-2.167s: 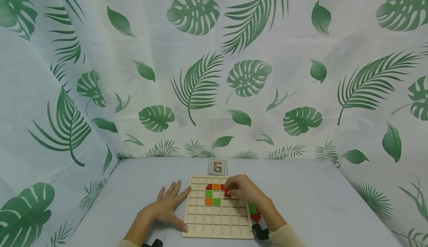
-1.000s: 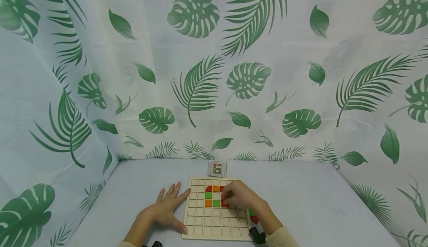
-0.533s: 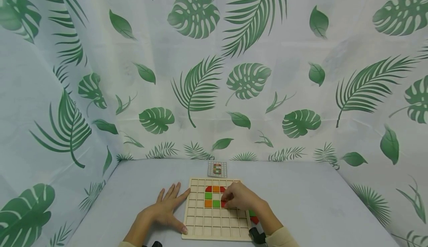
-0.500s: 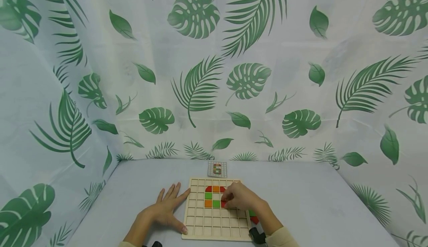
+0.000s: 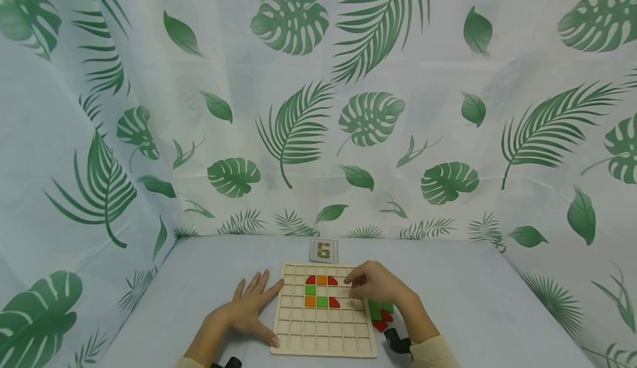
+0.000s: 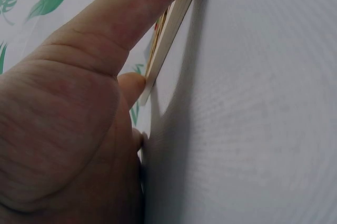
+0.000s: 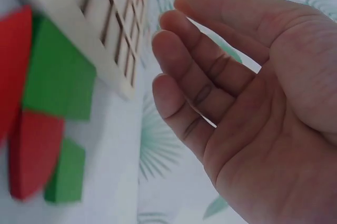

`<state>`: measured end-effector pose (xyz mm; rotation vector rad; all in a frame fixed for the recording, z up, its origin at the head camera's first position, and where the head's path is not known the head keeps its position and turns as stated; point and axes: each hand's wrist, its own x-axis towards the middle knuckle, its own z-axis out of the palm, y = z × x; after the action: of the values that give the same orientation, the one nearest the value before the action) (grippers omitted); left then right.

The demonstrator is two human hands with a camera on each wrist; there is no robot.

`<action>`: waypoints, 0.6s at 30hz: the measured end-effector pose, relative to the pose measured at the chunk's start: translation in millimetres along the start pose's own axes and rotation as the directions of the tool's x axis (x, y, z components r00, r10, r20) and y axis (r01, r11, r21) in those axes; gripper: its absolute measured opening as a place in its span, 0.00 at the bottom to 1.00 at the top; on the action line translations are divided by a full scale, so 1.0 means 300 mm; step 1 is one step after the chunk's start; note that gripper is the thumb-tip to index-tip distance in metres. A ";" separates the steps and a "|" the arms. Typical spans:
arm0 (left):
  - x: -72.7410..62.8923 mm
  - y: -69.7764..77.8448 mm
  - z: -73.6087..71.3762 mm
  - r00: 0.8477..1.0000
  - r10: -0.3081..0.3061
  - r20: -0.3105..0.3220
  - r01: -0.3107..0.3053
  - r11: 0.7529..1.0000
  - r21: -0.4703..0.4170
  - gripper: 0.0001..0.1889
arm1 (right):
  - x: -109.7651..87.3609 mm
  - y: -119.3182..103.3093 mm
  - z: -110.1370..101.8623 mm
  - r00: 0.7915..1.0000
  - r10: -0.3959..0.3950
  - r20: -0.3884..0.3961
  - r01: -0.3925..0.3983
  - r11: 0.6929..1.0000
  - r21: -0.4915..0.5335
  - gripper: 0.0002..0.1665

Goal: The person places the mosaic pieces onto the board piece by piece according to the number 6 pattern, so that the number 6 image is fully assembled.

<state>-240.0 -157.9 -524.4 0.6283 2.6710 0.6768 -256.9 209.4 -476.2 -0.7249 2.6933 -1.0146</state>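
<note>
A wooden grid board (image 5: 328,343) lies in front of me. In its cells sit red rounded tiles, one of them a red quarter-round tile (image 5: 334,302), along with orange square tiles (image 5: 311,301) and green square tiles (image 5: 322,302). My left hand (image 5: 244,310) is spread flat at the board's left side, thumb and index finger touching its edge. Over the board's upper right part hovers my right hand (image 5: 375,285), its fingers loosely bent. The right wrist view shows nothing between the fingers of this hand.
Loose green tiles (image 5: 374,310) and red tiles (image 5: 380,326) lie against the board's right edge, below my right wrist. Behind the board is a small pattern card (image 5: 323,250) with a coloured figure on a grid. A leaf-print curtain (image 5: 318,135) closes off the back.
My right hand has set the red quarter-round tile into the cell right of the lower green one, let go and moved up and right. My left hand stays in place.
</note>
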 end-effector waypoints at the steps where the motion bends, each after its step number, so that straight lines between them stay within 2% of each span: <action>1: 0.000 0.001 0.000 1.000 -0.005 0.000 0.005 1.000 0.001 0.72 | -0.005 0.005 -0.010 1.000 0.001 -0.008 -0.001 1.000 -0.011 0.11; 9: 0.003 0.001 -0.001 1.000 -0.010 -0.007 0.011 1.000 0.014 0.72 | -0.048 0.029 -0.067 0.998 0.054 -0.023 -0.055 0.998 -0.029 0.11; 18: 0.004 -0.004 0.003 1.000 -0.005 -0.003 0.005 1.000 0.005 0.72 | -0.075 0.057 -0.083 0.987 0.155 -0.033 -0.156 0.988 -0.016 0.08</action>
<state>-240.9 -158.0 -525.9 0.6221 2.6774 0.6702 -252.1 245.9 -469.0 -0.4962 2.7390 -0.9723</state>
